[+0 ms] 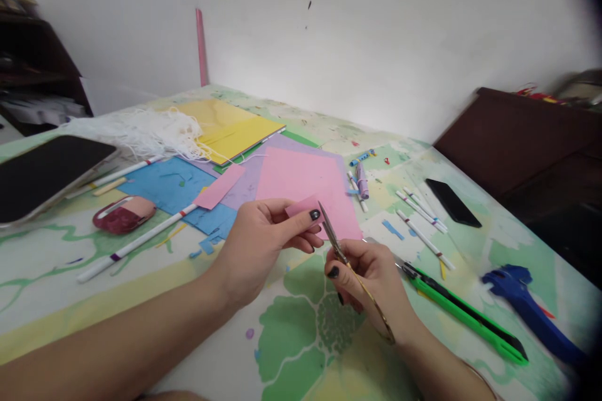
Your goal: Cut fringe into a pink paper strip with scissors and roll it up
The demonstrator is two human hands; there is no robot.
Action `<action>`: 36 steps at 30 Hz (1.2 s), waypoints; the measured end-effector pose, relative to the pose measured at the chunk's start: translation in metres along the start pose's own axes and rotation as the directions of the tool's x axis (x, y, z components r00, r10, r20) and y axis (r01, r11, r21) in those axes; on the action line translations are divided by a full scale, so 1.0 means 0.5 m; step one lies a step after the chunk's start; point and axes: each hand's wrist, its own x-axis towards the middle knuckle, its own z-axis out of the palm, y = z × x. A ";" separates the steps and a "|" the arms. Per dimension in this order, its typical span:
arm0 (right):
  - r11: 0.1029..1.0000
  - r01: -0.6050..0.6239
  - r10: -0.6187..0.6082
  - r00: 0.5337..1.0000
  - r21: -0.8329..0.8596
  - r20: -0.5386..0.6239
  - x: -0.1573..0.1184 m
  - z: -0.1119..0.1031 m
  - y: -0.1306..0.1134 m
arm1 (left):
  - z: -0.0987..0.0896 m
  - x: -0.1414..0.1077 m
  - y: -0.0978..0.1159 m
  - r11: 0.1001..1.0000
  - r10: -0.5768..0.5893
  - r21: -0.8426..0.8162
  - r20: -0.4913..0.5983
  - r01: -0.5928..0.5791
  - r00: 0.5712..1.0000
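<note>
Between thumb and fingers, my left hand (263, 238) pinches a small piece of pink paper (298, 205) above the table. My right hand (369, 279) grips a pair of scissors (333, 237), their blades pointing up and away, close to the paper's right edge. Whether the blades touch the paper I cannot tell. Behind both hands lies a larger pink sheet (301, 172) on top of a purple sheet (244, 172). A narrow pink paper strip (220, 187) rests at the end of a white stick with coloured bands (136, 242), left of my left hand.
A green utility knife (465, 313) and a blue tool (529, 310) lie on the right, near a black phone (453, 202) and several white sticks (426, 239). White string (141, 131), yellow sheets (235, 131), blue sheets (164, 185), a maroon case (125, 213) and a tablet (51, 169) occupy the left.
</note>
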 end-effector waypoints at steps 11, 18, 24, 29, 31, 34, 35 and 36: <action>1.000 -0.018 0.018 1.000 -0.007 -0.019 0.003 0.001 -0.003 | 0.002 -0.001 0.001 1.000 0.008 -0.021 -0.006 -0.008 1.000; 0.999 -0.024 0.023 0.999 -0.031 -0.023 0.003 0.003 -0.004 | 0.001 -0.001 0.000 0.999 -0.014 -0.033 -0.015 0.013 1.000; 0.998 -0.045 0.044 0.999 -0.047 -0.033 0.006 0.003 -0.004 | 0.003 -0.001 0.002 0.999 -0.016 -0.041 -0.019 0.015 1.000; 0.998 -0.057 0.056 0.998 -0.032 -0.034 0.004 0.003 -0.003 | 0.003 0.000 0.001 0.998 -0.021 -0.051 -0.016 0.020 1.000; 0.998 -0.057 0.056 0.998 -0.033 -0.035 0.003 0.003 -0.004 | 0.003 0.000 0.002 0.998 -0.023 -0.051 -0.021 0.022 1.000; 0.998 -0.060 0.058 0.998 -0.035 -0.036 0.004 0.003 -0.005 | 0.003 0.000 0.002 0.999 -0.023 -0.050 -0.021 0.022 1.000; 0.997 -0.063 0.062 0.997 -0.034 -0.037 0.004 0.003 -0.005 | 0.003 0.000 0.002 0.998 -0.023 -0.050 -0.020 0.022 1.000; 0.997 -0.066 0.065 0.997 -0.034 -0.039 0.004 0.003 -0.005 | 0.003 -0.001 0.003 0.999 -0.024 -0.049 -0.018 0.023 1.000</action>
